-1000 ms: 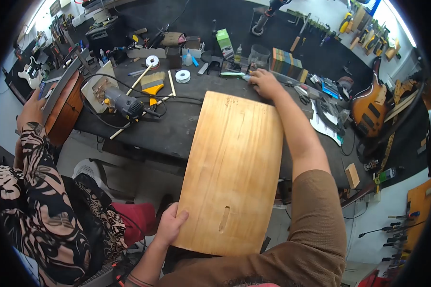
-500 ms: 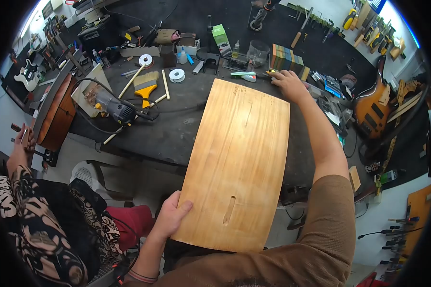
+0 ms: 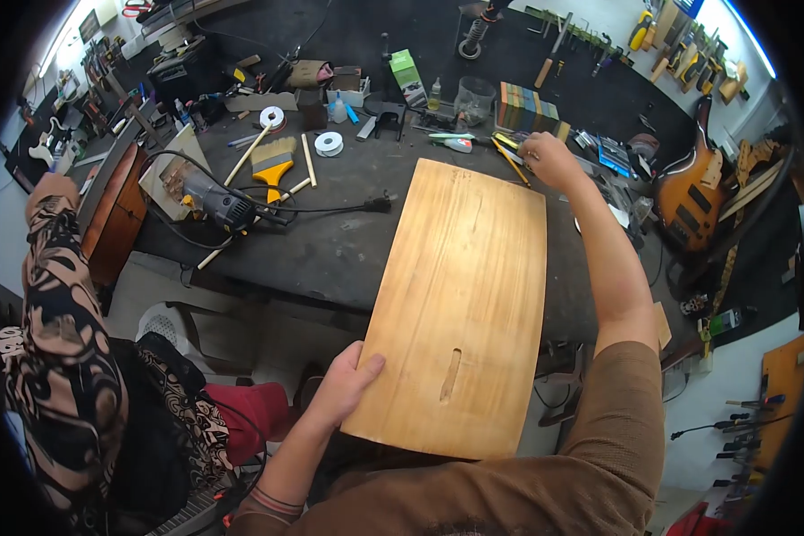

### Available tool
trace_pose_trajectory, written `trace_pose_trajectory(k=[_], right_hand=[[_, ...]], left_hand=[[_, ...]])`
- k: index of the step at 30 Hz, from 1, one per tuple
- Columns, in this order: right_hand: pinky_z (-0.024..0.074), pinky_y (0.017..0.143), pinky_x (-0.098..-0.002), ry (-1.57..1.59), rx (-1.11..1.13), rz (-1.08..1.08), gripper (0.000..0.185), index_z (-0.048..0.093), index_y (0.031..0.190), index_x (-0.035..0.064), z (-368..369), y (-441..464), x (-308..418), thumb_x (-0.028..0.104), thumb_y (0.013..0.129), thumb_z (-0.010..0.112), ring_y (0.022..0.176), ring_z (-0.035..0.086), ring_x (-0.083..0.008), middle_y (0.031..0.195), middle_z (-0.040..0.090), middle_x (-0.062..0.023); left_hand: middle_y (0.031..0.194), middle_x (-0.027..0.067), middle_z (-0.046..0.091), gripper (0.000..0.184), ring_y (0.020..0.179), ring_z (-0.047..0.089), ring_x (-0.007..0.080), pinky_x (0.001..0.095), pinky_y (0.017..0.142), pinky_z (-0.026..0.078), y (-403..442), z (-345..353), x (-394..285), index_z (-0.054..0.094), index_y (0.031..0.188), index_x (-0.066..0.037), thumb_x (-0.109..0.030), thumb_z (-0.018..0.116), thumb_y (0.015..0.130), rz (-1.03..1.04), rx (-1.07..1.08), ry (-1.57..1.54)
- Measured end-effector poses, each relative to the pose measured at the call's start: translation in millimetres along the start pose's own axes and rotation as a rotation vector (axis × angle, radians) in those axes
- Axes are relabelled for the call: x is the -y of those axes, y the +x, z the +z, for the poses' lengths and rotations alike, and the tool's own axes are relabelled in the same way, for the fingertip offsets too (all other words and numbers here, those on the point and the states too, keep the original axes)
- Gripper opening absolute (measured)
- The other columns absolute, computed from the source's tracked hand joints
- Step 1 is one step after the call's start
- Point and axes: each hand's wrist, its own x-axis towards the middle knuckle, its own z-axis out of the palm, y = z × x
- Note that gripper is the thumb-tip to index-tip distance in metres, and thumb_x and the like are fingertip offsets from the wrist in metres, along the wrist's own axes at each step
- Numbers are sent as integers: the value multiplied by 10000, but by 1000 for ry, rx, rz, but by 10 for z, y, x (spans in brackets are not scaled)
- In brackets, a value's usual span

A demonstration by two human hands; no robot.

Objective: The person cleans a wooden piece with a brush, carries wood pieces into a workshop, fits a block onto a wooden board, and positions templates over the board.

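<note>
My left hand (image 3: 347, 386) grips the lower left edge of a pale wooden board (image 3: 460, 277), thumb on the top face and fingers hidden beneath. The board slants from my lap towards the workbench and has a long slot (image 3: 451, 375) near its lower end. Beyond the board's far right corner, my right hand (image 3: 547, 159) is closed at a slim orange stick, apparently a pencil (image 3: 512, 164); its fingertips partly hide the grip. Close by lie a yellow-handled tool (image 3: 506, 141) and a green and white tool (image 3: 453, 139).
On the dark workbench (image 3: 330, 223) are a corded power tool (image 3: 214, 201), a wide brush (image 3: 273, 165), a solder spool (image 3: 329, 144) and a sanding block stack (image 3: 523, 109). An electric guitar (image 3: 695, 192) stands right. Another person's patterned sleeve (image 3: 67, 304) is at left, beside an acoustic guitar (image 3: 114, 214).
My right hand has drawn slightly back, and the orange pencil now shows at its fingers. The board has shifted a little right in view. The other person's arm has reached farther forward.
</note>
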Motion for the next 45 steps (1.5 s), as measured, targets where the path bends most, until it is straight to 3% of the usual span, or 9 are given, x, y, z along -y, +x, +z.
trace_pose_trajectory(k=[10,19,23,25,28,36,41,44,45], right_hand=[[515,1107,-441,368,-288,157,158,746,1133,27,-141,-2461,560,61,980,719,1213,680,-347,1203,741,-145],[524,927,-482,398,-271,585,120,669,901,49,-168,-5491,1629,-37,873,590,994,682,-364,912,694,-116],[557,972,-491,755,205,896,233,751,1090,35,730,-6742,2289,38,917,595,1150,702,-413,1137,760,-202],[575,991,-497,823,631,913,326,764,1209,24,728,-6916,2587,70,934,595,1202,717,-427,1256,765,-239],[592,956,-530,681,958,838,347,757,1233,-3,778,-6901,2786,77,941,588,1178,736,-439,1283,763,-248],[586,975,-550,512,606,803,337,742,1251,8,906,-6977,2583,122,984,572,1178,730,-447,1262,768,-228],[565,1036,-517,625,370,870,338,729,1281,52,762,-6834,2635,142,1008,551,1232,699,-416,1321,741,-200],[550,1063,-498,655,59,859,304,735,1250,63,910,-6617,2761,105,1002,564,1263,669,-406,1309,716,-189],[545,1070,-497,643,-20,809,294,736,1239,61,876,-6504,2834,83,995,574,1271,659,-406,1302,705,-189]], left_hand=[[1202,54,767,388,1087,692,133,305,980,548,197,-44,5,703,1329,25,-315,601,1173,162,-15,176],[1409,142,721,498,1229,713,207,354,1080,552,15,-629,198,607,1470,84,-327,510,1207,226,155,112],[1411,144,726,548,1204,732,206,351,1053,571,340,-542,135,601,1491,89,-370,528,1201,212,144,112],[1391,138,736,578,1196,736,200,348,1042,577,594,-392,82,612,1483,86,-409,541,1194,194,96,158],[1335,133,759,625,1156,747,196,336,1022,575,760,-170,2,631,1461,84,-470,545,1185,183,8,209],[1391,147,758,628,1181,775,263,390,1005,613,245,134,-46,574,1555,16,-474,585,1161,86,13,16],[1075,105,810,450,699,782,206,316,494,593,101,149,122,610,1417,-23,-383,596,1147,140,-8,66],[1182,119,790,485,841,793,203,320,568,590,130,65,154,592,1485,8,-340,576,1148,155,76,43],[1276,177,787,511,949,823,265,356,631,647,167,103,183,567,1516,26,-331,572,1151,179,64,-13]])
